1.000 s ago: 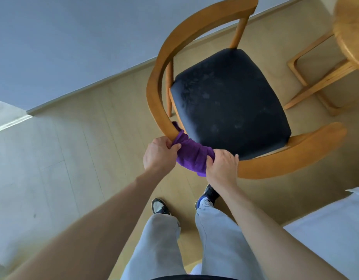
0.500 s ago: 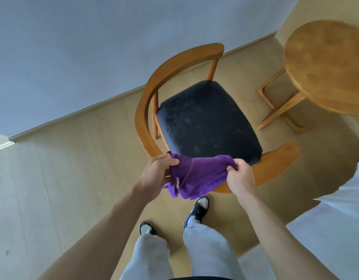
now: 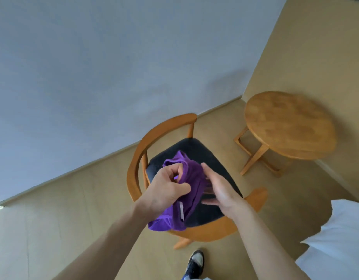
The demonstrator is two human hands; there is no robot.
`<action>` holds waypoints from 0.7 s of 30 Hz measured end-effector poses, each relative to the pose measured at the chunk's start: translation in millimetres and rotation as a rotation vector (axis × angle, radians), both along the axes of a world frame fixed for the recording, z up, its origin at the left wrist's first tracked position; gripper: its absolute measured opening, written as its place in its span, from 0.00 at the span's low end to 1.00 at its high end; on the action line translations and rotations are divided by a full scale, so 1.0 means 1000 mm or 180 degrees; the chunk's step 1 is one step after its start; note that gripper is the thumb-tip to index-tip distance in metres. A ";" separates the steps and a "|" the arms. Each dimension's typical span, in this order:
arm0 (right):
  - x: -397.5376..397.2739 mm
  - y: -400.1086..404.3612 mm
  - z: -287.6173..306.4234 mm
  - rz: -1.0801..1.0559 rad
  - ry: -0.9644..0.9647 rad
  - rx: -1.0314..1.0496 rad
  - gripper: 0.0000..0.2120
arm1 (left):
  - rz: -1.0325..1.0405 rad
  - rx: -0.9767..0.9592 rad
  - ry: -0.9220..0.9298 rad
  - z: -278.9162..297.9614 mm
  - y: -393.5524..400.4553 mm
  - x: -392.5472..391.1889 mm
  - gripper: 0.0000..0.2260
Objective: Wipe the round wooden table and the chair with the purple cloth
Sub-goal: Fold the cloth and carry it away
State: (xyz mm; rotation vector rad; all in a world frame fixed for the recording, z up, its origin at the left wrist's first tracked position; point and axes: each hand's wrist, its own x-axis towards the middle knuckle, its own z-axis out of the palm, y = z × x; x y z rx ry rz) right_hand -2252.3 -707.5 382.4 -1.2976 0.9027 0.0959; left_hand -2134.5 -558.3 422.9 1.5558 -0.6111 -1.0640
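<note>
- The round wooden table (image 3: pixel 289 126) stands far right, apart from the chair (image 3: pixel 164 128), whose curved wooden frame rings a dark padded seat.
- Above that seat, the left hand (image 3: pixel 166 186) grips the bunched, soft purple cloth (image 3: pixel 192 174) in curled fingers.
- The right hand (image 3: pixel 221 188) has straight fingers touching the cloth.
- A shoe (image 3: pixel 194 263) is on the pale floor.

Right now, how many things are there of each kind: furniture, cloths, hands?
Furniture: 2, chair and table
Cloths: 1, purple cloth
Hands: 2, left hand and right hand
Total: 5
</note>
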 end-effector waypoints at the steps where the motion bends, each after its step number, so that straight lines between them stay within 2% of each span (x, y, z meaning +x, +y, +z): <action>1: 0.007 0.001 0.007 -0.0016 -0.0121 0.0183 0.19 | 0.0010 -0.0049 -0.0066 0.008 -0.002 0.003 0.06; 3: 0.015 0.001 0.011 -0.0113 -0.0316 0.0462 0.13 | 0.0111 -0.0179 -0.0004 0.023 -0.005 0.010 0.08; 5: 0.021 0.001 0.009 -0.0114 -0.0425 0.0453 0.08 | 0.0253 -0.0338 0.0210 0.036 -0.006 0.019 0.12; 11: 0.011 -0.013 0.003 -0.0825 -0.0159 0.0468 0.14 | 0.0787 -0.0553 0.0583 0.066 0.002 0.052 0.24; 14: -0.001 -0.035 0.006 -0.1421 -0.0093 0.0679 0.14 | 0.0973 -0.0358 0.0438 0.081 0.011 0.070 0.34; 17: -0.015 -0.057 0.020 -0.1657 -0.0295 0.0767 0.16 | 0.1012 -0.0224 0.0190 0.091 0.019 0.083 0.37; 20: -0.028 -0.082 0.050 -0.1494 -0.0684 0.0710 0.26 | 0.0971 -0.0229 0.0002 0.100 0.023 0.091 0.40; 21: -0.028 -0.090 0.063 -0.1461 -0.0878 0.0735 0.27 | 0.0944 -0.0282 -0.0048 0.104 0.023 0.094 0.41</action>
